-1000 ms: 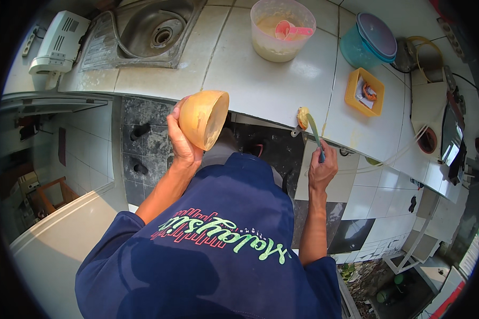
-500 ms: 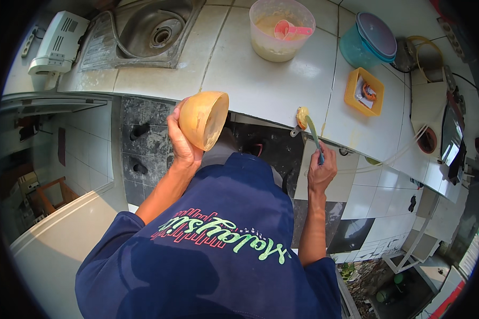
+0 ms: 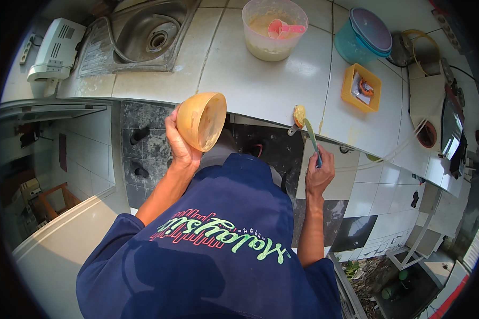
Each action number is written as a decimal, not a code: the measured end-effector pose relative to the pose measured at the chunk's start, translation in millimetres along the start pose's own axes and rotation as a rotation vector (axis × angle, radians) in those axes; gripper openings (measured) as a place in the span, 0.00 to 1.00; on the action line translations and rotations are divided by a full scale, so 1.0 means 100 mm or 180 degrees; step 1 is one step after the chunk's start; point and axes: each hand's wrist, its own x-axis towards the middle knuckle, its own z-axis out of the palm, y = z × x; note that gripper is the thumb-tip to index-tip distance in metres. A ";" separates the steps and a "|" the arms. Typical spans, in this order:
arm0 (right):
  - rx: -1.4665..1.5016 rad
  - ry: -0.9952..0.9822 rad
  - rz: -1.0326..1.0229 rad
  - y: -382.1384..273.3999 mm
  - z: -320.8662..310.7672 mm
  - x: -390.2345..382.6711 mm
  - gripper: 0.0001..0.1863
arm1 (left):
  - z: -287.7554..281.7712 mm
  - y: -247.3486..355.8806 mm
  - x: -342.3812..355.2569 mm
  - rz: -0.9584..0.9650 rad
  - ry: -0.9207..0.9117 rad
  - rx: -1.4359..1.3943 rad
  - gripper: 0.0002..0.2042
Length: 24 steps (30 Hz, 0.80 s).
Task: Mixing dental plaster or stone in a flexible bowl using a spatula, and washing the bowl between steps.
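Beside the desk point(image 3: 250, 89), the left hand point(image 3: 181, 146) has its grip clamped around a tilted bowl point(image 3: 194, 121), probably so its mouth faces the right hand point(image 3: 320, 173), whose grip encloses a spatula point(image 3: 311, 134).

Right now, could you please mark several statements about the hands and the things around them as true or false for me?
1. The left hand holds the yellowish bowl. True.
2. The bowl stands level, its opening facing straight up. False: it is tipped, its opening turned toward the right.
3. The right hand holds the pink scoop. False: it holds a green-and-blue utensil; the pink scoop is in the translucent tub.
4. The sink is left of the translucent tub. True.
5. The yellow basket is left of the translucent tub. False: the yellow basket is to its right.
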 end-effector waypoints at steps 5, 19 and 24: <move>0.0142 0.0218 -0.0139 -0.03 0.03 -0.01 0.13 | 0.01 0.06 -0.02 0.0027 0.0011 0.0089 0.20; 0.0308 -0.1055 -0.1411 -1.45 -0.86 0.59 0.13 | 0.57 0.11 0.11 -0.1998 -0.1490 -0.1717 0.28; -0.0882 -0.0969 -0.2311 -1.67 -1.02 0.83 0.09 | 0.93 0.26 0.11 -0.2438 -0.2096 -0.1376 0.25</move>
